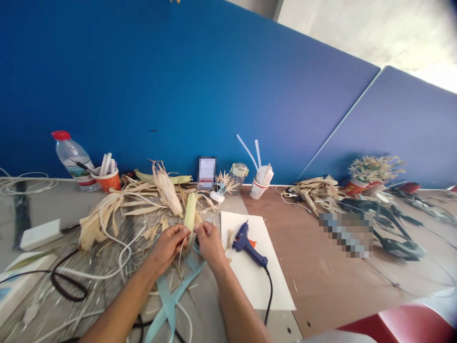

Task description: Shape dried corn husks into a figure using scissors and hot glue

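A pale green strip of corn husk (190, 212) stands up between my two hands. My left hand (170, 245) is closed in a pinch on the lower left edge of this husk. To the right of it, my right hand (210, 242) is also pinched closed, close beside the husk; whatever is between its fingertips is too small to make out. A light blue ribbon (171, 302) lies crossed on the table below my hands. Dry corn husks (167, 190) are heaped just behind them. On a white sheet (276, 281) to the right rests a blue glue gun (250, 245).
White cables (123, 257) and a dark coiled cord (69, 288) run across the left side. Along the blue partition (178, 85) stand a water bottle (76, 159), a red cup (108, 182), a phone (207, 172), a jar (238, 177) and a cup with glue sticks (257, 189).
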The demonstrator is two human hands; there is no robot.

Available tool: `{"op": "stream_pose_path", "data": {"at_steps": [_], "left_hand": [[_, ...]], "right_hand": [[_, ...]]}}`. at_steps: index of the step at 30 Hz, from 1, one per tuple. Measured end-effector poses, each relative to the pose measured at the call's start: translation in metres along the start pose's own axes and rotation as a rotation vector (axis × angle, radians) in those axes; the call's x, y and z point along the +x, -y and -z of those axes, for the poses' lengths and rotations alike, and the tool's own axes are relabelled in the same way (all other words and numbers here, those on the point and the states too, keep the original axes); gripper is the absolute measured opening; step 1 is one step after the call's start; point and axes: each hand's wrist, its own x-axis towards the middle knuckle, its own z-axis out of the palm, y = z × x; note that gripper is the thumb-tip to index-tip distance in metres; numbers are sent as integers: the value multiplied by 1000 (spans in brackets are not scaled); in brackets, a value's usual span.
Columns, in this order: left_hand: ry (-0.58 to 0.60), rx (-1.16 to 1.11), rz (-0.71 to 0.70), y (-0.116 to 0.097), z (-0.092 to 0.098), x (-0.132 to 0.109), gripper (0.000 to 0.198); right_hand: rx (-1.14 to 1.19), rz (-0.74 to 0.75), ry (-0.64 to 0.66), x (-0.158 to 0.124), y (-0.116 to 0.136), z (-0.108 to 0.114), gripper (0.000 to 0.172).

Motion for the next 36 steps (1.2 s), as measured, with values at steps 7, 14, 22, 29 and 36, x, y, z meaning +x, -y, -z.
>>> {"op": "stream_pose_path", "data": {"at_steps": [7,14,22,29,36], "left_hand": [[10,-95,46,3,3,3,25],[-2,-183,91,0,3,2,21],[54,-182,102,-1,1,0,22],[68,-205,105,1,3,1,22],[73,-158,79,-1,1,-1,25]], "right_hand": [[28,-13,42,-2,4,3,20],[-31,17,0,-4,11,3,17],[-121,143,-68,-6,14,2,17],[-187,228,-51,-7,14,0,18],[-318,285,-16,-11,24,3,18]]}}
